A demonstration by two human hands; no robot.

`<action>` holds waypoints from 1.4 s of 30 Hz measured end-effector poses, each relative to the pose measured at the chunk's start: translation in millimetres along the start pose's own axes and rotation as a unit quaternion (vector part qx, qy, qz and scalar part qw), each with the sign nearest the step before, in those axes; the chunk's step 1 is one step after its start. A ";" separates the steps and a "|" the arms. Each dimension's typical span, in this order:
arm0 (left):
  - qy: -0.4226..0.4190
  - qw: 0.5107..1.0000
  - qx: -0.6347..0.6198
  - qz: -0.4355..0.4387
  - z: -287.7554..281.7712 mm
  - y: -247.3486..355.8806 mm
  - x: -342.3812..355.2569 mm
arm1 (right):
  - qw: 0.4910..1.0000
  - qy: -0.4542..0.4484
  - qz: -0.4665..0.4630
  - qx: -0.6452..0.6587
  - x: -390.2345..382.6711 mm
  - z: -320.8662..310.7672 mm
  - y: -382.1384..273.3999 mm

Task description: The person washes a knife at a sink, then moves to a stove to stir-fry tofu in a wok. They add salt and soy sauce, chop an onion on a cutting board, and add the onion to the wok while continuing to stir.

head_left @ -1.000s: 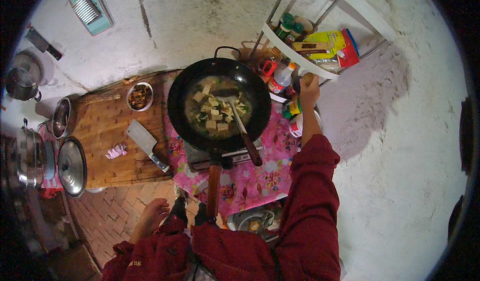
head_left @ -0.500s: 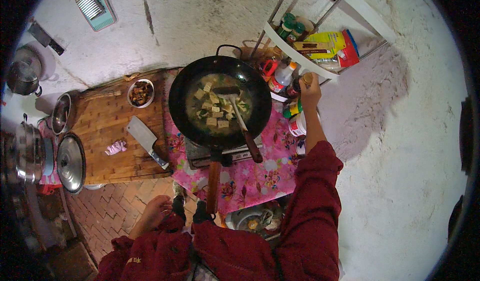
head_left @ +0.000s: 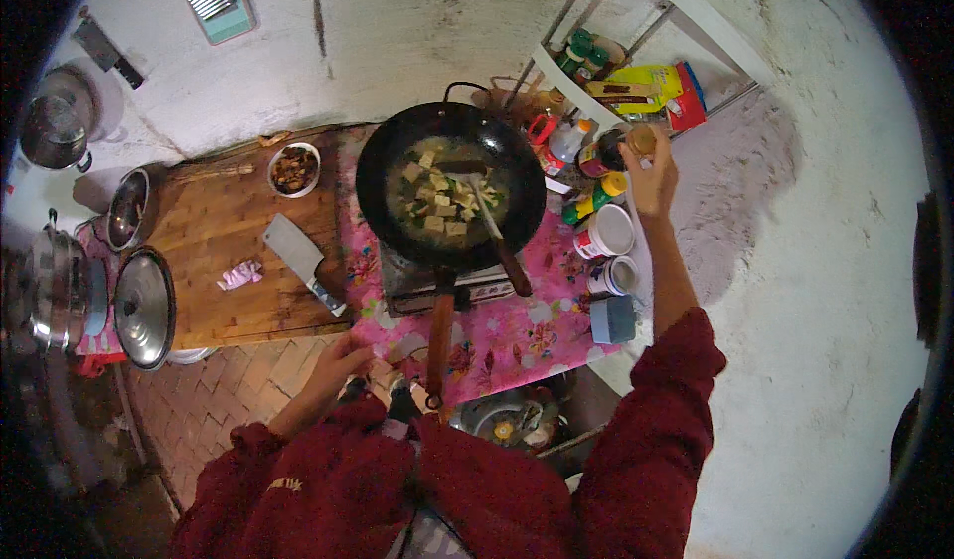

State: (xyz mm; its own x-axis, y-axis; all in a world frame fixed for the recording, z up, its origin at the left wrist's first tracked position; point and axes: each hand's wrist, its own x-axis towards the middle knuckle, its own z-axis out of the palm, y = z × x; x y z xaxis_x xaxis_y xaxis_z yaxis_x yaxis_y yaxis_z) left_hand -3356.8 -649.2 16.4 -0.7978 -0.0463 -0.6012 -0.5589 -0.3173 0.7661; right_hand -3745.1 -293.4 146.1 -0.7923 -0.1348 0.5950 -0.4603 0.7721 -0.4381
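My right hand [head_left: 653, 183] is raised at the right beside the wall, its thumb and fingers closed round a round tan jar lid [head_left: 642, 140]. A dark jar [head_left: 602, 154] with a label stands right beside this lid; I cannot tell whether the two are joined. My left hand [head_left: 336, 372] hangs free near the table's front edge, fingers loosely stretched and nothing in them. In front of me a black wok [head_left: 383, 223] sits on a portable stove [head_left: 402, 299], holding tofu cubes [head_left: 443, 201] and greens in broth. A spatula [head_left: 487, 211] rests in it, handle over the rim.
A cleaver [head_left: 295, 249], a bowl of dark food [head_left: 295, 169] and a pinkish piece [head_left: 239, 275] lie on the wooden board [head_left: 199, 311]. Bottles, tubs [head_left: 604, 231] and a grey-blue box [head_left: 612, 319] line the right side. A corner shelf [head_left: 576, 87] overhangs them. The wok handle [head_left: 439, 345] points toward me.
My right hand has shifted right and slightly down with the tan lid. My left hand has moved up and right toward the table's edge. The whole view has shifted a little.
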 end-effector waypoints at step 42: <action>0.044 0.750 0.473 0.460 -11.0 224.8 23.5 | 0.883 -0.408 -0.072 0.220 -22.7 17.8 -275.5</action>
State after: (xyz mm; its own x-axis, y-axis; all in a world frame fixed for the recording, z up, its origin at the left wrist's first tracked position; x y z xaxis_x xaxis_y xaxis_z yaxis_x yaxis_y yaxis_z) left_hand -3498.7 -732.0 172.0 -0.9492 0.0923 0.3007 0.2767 0.6995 0.6589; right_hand -3607.4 -514.1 241.2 -0.6554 -0.7529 0.0595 -0.5479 0.4197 -0.7237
